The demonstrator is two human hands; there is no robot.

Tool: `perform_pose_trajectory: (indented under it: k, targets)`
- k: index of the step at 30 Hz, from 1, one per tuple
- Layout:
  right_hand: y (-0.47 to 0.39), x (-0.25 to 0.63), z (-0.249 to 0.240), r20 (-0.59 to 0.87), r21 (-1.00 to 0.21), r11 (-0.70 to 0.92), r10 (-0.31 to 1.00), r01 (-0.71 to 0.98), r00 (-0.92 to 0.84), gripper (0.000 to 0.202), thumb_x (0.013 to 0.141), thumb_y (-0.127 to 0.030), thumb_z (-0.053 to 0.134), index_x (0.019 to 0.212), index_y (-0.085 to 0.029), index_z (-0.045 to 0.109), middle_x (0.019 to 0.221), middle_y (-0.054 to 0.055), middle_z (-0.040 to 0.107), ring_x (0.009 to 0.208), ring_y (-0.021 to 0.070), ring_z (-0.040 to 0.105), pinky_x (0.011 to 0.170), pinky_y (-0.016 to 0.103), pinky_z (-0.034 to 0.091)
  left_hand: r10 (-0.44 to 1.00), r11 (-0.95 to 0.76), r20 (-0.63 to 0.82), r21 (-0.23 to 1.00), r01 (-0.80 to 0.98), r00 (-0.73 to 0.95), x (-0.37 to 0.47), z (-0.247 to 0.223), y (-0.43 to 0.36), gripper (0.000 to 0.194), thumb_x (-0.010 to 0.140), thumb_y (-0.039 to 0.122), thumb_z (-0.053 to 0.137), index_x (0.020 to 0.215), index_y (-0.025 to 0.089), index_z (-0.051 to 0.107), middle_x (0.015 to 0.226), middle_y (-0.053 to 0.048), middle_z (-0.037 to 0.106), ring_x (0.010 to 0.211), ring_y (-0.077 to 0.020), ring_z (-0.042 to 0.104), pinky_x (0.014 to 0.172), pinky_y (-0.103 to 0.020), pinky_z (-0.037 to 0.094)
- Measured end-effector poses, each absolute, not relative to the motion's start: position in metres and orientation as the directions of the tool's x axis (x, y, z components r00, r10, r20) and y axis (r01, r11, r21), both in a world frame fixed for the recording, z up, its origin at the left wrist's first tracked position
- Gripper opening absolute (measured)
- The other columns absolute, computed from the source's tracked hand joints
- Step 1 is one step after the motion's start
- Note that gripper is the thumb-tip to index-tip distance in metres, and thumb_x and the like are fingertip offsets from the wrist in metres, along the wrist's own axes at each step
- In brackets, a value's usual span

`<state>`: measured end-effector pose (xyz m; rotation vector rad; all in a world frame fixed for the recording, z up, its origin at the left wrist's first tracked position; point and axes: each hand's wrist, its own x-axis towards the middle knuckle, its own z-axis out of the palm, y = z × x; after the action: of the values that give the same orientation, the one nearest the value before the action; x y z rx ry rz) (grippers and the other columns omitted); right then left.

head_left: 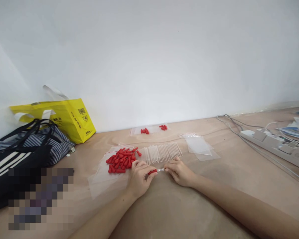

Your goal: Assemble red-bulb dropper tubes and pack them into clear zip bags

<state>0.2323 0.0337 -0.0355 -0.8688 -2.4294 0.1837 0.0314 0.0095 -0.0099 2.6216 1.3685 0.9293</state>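
Observation:
My left hand [139, 178] is closed on a red rubber dropper bulb [152, 171], its narrow end pointing right. My right hand [179, 172] pinches a clear dropper tube [160, 170], whose left end meets the bulb; how far it sits inside cannot be made out. Just behind my left hand lies a heap of red rubber bulbs [121, 161] on clear plastic bags [98, 179]. A row of thin clear tubes [161, 153] is laid side by side behind both hands.
Bagged red bulbs and tubes [153, 129] lie near the wall. Flat plastic bags [199, 145] are right of the row. A power strip [271, 142] with grey cables [241, 132] is at right. On the left stand a yellow bag [82, 122] and a dark striped bag [15, 169].

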Motion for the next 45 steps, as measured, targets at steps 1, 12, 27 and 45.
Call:
perform_pose_trajectory:
  k: [1, 12, 27, 45]
  targets:
    - [0.034, 0.232, -0.035, 0.447, -0.301, 0.783, 0.621, 0.545, -0.644, 0.022, 0.087, -0.016, 0.032, 0.084, -0.017, 0.053, 0.075, 0.002, 0.061, 0.071, 0.0114, 0.053, 0.068, 0.026, 0.027, 0.756, -0.613, 0.49, 0.295, 0.733, 0.434, 0.032, -0.009, 0.009, 0.013, 0.079, 0.03, 0.052, 0.074, 0.024, 0.062, 0.07, 0.002, 0.067, 0.069, -0.0157, 0.054, 0.079, -0.037, 0.029]
    - [0.043, 0.241, -0.022, 0.567, -0.203, 0.595, 0.719, 0.778, -0.402, 0.02, 0.083, -0.025, 0.042, 0.081, -0.022, 0.063, 0.075, 0.003, 0.061, 0.077, 0.0156, 0.049, 0.071, 0.032, 0.022, 0.752, -0.517, 0.585, 0.237, 0.823, 0.304, 0.025, -0.013, 0.017, 0.03, 0.076, 0.035, 0.053, 0.104, 0.023, 0.053, 0.097, -0.004, 0.061, 0.094, -0.0222, 0.05, 0.085, -0.038, 0.029]
    - [0.092, 0.271, -0.025, 0.208, -0.309, -0.134, 0.957, 0.942, 0.204, 0.036, 0.081, -0.041, 0.036, 0.082, -0.02, 0.065, 0.076, 0.01, 0.065, 0.087, 0.0259, 0.054, 0.076, 0.041, 0.023, 0.843, -0.305, 0.528, 0.317, 0.898, 0.101, 0.022, -0.015, 0.019, 0.02, 0.072, 0.028, 0.055, 0.092, 0.024, 0.056, 0.095, -0.004, 0.06, 0.093, -0.0251, 0.049, 0.08, -0.04, 0.031]
    - [0.099, 0.26, -0.01, 0.054, -0.277, -0.141, 0.985, 0.951, 0.162, 0.024, 0.072, -0.029, 0.042, 0.071, -0.019, 0.064, 0.08, 0.01, 0.063, 0.085, 0.0256, 0.055, 0.077, 0.041, 0.027, 0.896, -0.041, 0.442, 0.019, 0.999, 0.028, 0.006, 0.012, 0.064, 0.029, 0.074, 0.046, 0.048, 0.068, 0.021, 0.061, 0.085, -0.008, 0.06, 0.088, -0.0273, 0.048, 0.075, -0.042, 0.029]
